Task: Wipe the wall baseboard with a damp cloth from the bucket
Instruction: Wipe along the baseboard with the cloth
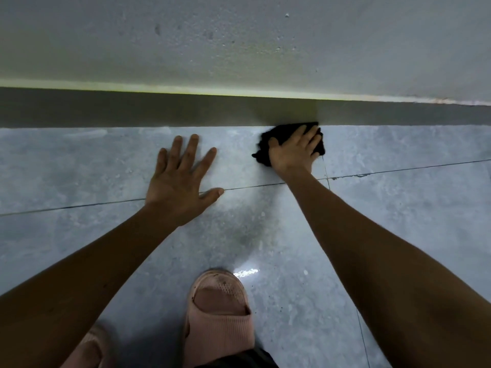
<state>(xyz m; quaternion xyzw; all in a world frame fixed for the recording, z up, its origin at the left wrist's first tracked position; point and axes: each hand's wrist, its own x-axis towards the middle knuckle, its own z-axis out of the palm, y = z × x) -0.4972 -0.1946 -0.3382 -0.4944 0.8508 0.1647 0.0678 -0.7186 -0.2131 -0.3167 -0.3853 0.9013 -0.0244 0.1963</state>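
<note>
The right hand [293, 152] covered most of the black cloth [276, 134], so its fold and full outline could not be told. The baseboard [159, 110] ran off both side edges. The left slipper [87, 349] was cut off by the bottom edge.

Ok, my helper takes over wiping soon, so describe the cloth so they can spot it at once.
Follow the dark baseboard along the foot of the wall to its vertical joint. There, on the grey floor tiles, the right hand presses a crumpled black cloth against it, the darkest thing in view.
</note>
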